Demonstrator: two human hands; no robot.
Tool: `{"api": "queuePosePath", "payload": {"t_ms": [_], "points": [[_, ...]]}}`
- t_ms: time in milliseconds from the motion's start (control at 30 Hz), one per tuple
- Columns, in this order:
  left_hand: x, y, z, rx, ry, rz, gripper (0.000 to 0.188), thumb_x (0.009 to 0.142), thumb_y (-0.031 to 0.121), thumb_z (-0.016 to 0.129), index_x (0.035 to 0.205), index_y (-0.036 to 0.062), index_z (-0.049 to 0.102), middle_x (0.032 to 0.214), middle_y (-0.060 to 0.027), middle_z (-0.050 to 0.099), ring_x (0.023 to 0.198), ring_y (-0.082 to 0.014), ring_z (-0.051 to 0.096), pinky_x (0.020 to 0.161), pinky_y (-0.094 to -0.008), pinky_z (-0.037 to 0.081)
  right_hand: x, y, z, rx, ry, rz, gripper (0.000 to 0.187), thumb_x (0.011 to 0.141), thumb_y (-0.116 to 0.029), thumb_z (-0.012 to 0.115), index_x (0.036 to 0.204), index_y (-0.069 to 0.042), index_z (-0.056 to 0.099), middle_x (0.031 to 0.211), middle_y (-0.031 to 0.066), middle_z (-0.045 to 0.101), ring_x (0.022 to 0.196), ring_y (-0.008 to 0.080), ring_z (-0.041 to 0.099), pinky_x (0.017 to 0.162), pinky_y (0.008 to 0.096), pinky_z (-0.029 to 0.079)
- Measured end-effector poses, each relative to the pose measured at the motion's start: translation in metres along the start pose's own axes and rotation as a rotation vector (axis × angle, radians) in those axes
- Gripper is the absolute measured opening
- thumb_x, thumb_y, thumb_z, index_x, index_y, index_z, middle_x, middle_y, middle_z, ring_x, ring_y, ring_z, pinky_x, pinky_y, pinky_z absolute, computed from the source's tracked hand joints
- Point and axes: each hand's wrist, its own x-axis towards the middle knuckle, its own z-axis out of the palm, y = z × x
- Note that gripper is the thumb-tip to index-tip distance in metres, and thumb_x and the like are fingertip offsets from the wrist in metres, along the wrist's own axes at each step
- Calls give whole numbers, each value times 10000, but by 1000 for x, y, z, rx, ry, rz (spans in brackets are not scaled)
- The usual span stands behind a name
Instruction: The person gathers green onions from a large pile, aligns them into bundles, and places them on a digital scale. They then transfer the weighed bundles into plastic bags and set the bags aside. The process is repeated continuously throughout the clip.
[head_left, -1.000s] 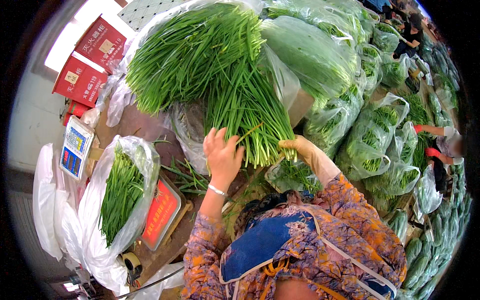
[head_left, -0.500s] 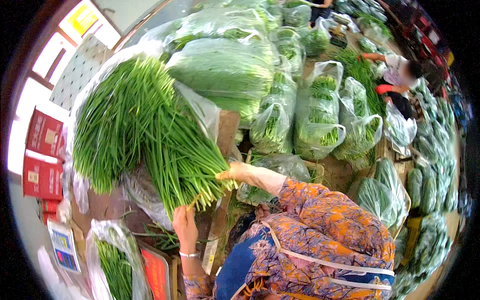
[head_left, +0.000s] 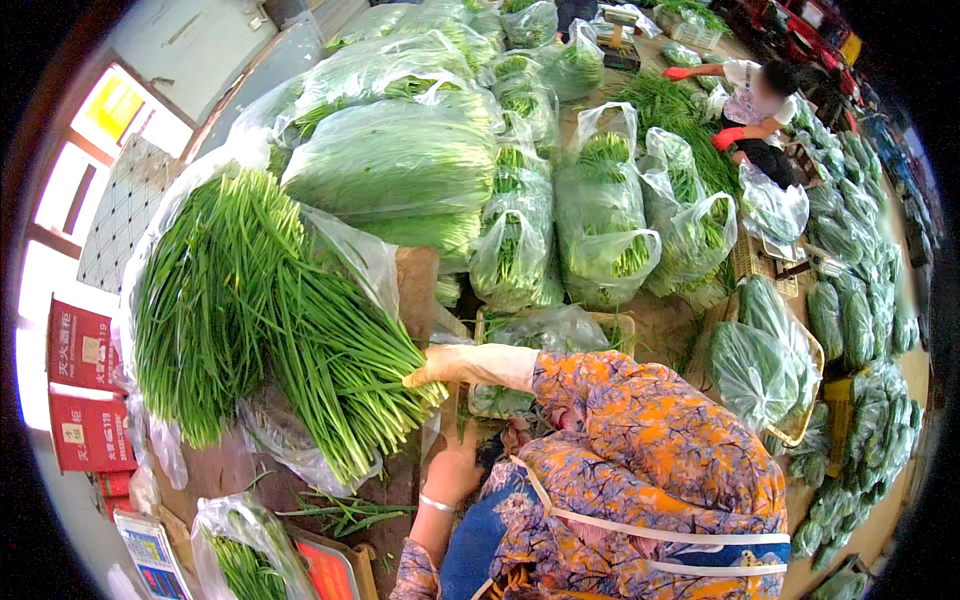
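Observation:
A loose bunch of long garlic chives [head_left: 345, 360] lies fanned out, its pale cut ends toward me. My right hand [head_left: 440, 366], in a pale glove, is closed over the edge of these cut ends. Behind the bunch, a large heap of the same chives [head_left: 205, 290] rests on an opened clear plastic bag [head_left: 350, 245]. My left hand [head_left: 455, 475], with a bracelet at the wrist, is below the right one, close to my body and off the bunch. Its fingers are blurred, so whether they hold anything cannot be made out. Stray chive leaves [head_left: 350, 513] lie beside it.
Several filled bags of greens [head_left: 390, 165] stand beyond the heap. A crate [head_left: 625, 335] with plastic bags is by my right arm. At the lower left are a bag of chives [head_left: 245, 560] and a red-topped scale [head_left: 330, 570]. A co-worker [head_left: 755, 115] in red gloves handles greens at far right.
My left hand has come off the cut ends of the chives and moved right, toward my body. My right hand stays on the bunch. The view has shifted slightly.

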Motion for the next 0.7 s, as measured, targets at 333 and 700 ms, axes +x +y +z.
{"api": "queuePosePath", "payload": {"t_ms": [333, 700], "points": [[9, -60, -31, -495, 430, -600, 256, 859, 30, 404, 1089, -13, 507, 655, -60, 525, 488, -151, 494, 432, -267, 396, 14, 11, 26, 407, -123, -13, 443, 725, -340, 732, 1052, -84, 581, 914, 48, 623, 790, 154, 572, 663, 316, 479], [6, -80, -45, -1022, 334, -677, 498, 893, 5, 365, 1372, 128, 303, 1001, -121, 542, 728, -148, 577, 665, -276, 488, -23, -57, -36, 91, 12, 29, 234, 709, -104, 685, 898, 12, 609, 749, 129, 644, 605, 181, 630, 501, 273, 500]]}}
